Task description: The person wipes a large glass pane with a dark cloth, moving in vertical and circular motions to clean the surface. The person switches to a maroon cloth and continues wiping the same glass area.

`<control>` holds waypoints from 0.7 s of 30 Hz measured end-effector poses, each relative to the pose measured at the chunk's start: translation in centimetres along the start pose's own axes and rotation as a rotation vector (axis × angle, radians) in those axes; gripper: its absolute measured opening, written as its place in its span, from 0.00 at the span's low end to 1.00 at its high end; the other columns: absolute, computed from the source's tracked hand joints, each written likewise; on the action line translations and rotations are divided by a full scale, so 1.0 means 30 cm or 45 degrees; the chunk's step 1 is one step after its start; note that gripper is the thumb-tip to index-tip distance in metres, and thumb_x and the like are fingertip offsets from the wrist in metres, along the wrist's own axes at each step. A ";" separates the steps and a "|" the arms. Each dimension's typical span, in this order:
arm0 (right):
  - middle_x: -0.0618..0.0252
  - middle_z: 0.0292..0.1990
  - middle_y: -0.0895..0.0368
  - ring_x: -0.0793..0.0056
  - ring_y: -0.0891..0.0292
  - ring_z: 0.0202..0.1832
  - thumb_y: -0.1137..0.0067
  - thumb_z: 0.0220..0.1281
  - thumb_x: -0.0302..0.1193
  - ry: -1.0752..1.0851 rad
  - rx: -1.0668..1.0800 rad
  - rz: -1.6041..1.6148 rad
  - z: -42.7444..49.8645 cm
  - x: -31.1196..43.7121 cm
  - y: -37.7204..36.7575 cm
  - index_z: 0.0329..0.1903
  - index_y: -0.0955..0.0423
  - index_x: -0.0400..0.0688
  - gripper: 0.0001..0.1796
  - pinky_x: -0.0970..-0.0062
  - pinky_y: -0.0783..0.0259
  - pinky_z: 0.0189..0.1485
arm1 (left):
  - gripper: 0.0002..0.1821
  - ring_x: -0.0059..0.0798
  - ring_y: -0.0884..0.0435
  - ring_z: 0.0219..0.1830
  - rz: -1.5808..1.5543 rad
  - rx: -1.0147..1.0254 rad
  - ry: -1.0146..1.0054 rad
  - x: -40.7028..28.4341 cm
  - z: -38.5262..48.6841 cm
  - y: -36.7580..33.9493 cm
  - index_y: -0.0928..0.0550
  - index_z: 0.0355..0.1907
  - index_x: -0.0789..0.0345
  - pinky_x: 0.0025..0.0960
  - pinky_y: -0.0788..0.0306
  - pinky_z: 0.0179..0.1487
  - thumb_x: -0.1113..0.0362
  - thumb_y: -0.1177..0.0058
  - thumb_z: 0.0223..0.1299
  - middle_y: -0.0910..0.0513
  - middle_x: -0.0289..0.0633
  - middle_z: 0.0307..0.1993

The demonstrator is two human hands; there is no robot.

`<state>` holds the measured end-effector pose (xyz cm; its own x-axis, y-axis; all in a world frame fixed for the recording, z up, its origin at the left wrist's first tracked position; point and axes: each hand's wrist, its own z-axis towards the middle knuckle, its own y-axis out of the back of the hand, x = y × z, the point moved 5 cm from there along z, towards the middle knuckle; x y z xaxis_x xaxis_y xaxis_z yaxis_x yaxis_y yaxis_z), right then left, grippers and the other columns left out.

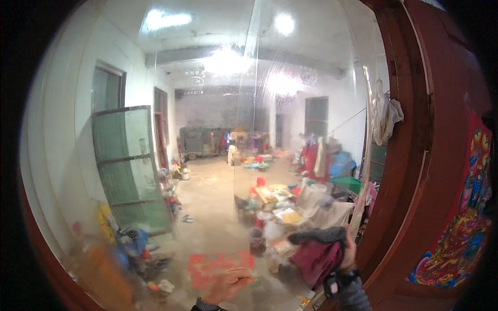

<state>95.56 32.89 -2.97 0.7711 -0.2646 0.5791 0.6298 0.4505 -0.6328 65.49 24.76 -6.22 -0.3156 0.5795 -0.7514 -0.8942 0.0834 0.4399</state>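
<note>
A clear plastic strip curtain (pixel 218 182) hangs across the doorway before me, with overlapping strips and a printed mark near the top. My left hand (pixel 232 280) is low in the middle, in front of the overlap, its fingers curled. Nothing shows inside it. At the lower right, my right hand (pixel 351 248) grips a dark grey and maroon cloth (pixel 317 258) beside the curtain's right edge. A dark band with a light face, apparently a watch (pixel 332 284), sits on the right wrist. Haze on the plastic blurs what lies behind.
A brown-red door frame (pixel 393 175) and a door with a colourful print (pixel 463 217) stand at right. A white plastic bag (pixel 384 116) hangs there. Beyond the curtain are a cluttered table (pixel 274 193), a glazed panel (pixel 128 171), shoes (pixel 187 219) and a red mat (pixel 202 268).
</note>
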 end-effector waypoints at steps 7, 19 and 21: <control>0.54 0.58 0.28 0.63 0.33 0.60 0.63 0.72 0.47 0.882 0.018 -1.038 -0.232 0.315 -0.263 0.58 0.30 0.40 0.27 0.61 0.43 0.67 | 0.05 0.32 0.23 0.31 0.171 -0.147 -0.226 0.030 0.005 -0.008 0.18 0.33 0.66 0.32 0.34 0.47 0.67 0.45 0.61 0.19 0.37 0.27; 0.54 0.39 0.27 0.55 0.32 0.47 0.42 0.55 0.36 1.972 0.625 -2.725 0.441 0.228 -0.959 0.37 0.26 0.41 0.13 0.60 0.37 0.53 | 0.02 0.32 0.25 0.29 0.018 -0.247 -0.441 -0.043 -0.004 -0.075 0.20 0.32 0.65 0.33 0.38 0.45 0.74 0.45 0.57 0.20 0.37 0.27; 0.45 0.44 0.29 0.44 0.33 0.49 0.47 0.60 0.33 2.019 0.462 -2.890 0.565 0.394 -1.036 0.46 0.27 0.33 0.16 0.56 0.35 0.55 | 0.03 0.31 0.25 0.28 0.013 -0.231 -0.446 -0.033 -0.011 -0.071 0.20 0.32 0.64 0.32 0.38 0.45 0.74 0.45 0.57 0.20 0.36 0.27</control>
<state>83.51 30.21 32.24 -0.7472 -0.1611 -0.6448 0.2062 -0.9785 0.0055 67.60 23.73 -6.57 -0.2255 0.8240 -0.5198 -0.9430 -0.0505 0.3289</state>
